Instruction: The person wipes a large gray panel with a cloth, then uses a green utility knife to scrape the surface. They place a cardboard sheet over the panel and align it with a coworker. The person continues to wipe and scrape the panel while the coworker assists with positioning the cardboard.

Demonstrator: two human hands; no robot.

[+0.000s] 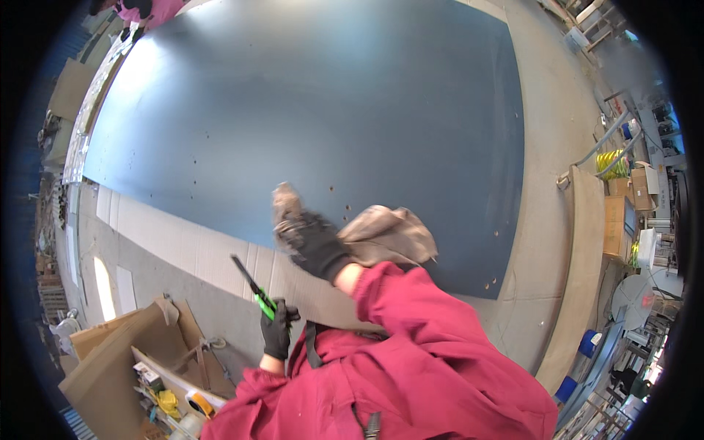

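A large dark blue-grey sheet [330, 110] with several small marks or holes lies flat in front of me. At its near edge my right hand [315, 240], in a black glove, is closed on a brown rag [286, 199], somewhat blurred. More brown cloth [390, 233] lies bunched on the sheet beside the wrist; whether it is the same piece I cannot tell. Lower left, away from the sheet, my gloved left hand [276, 334] grips a slim tool [264, 302] with a green handle and a long black end pointing up and left. Its exact kind is unclear.
Pale cardboard [213, 242] shows under the sheet's near edge. At lower left stands an open cardboard box [110, 352] beside a bin of tools and tape. A long tan board [576, 271] runs along the right. Another person in pink [150, 9] is at the far left corner.
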